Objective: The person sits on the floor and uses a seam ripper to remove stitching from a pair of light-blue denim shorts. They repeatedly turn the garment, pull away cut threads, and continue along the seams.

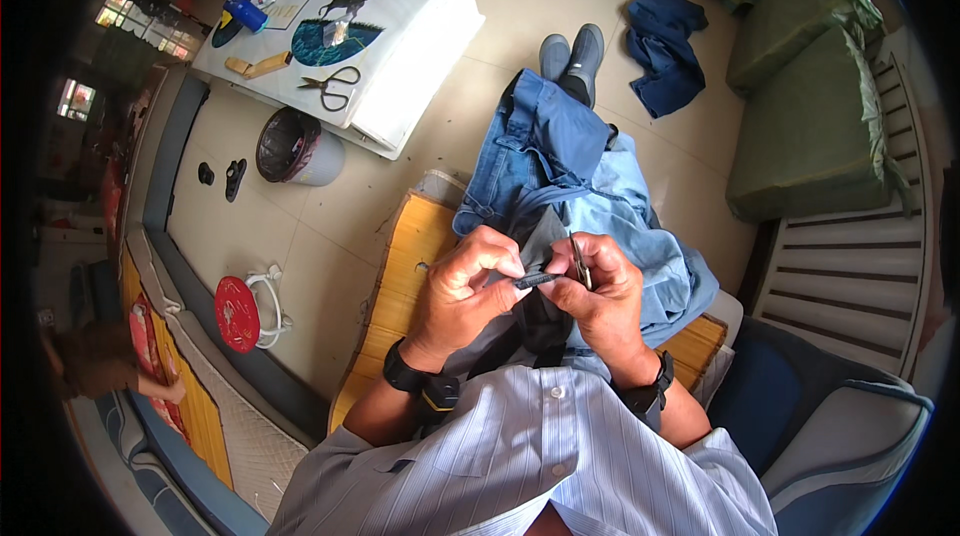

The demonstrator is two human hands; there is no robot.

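My left hand (462,288) is closed, its thumb and fingertips pinching one end of a narrow dark fabric strip (536,280). The other end sits between the thumb and fingers of my right hand (608,304). That right hand also holds a small metal tool that looks like thread snips (579,262), its tip pointing up and away from me. Across my lap and legs lie light blue jeans (640,281), with darker blue denim (500,151) on the left. Grey-black cloth (545,236) hangs just beyond and below my fingers.
A white table (420,36) at the far left bears black-handled scissors (333,86) and a blue bottle (245,13). Beside it stands a lined bin (300,148). Dark blue trousers (665,41) lie on the floor. Another person's hand (160,386) shows at the left edge.
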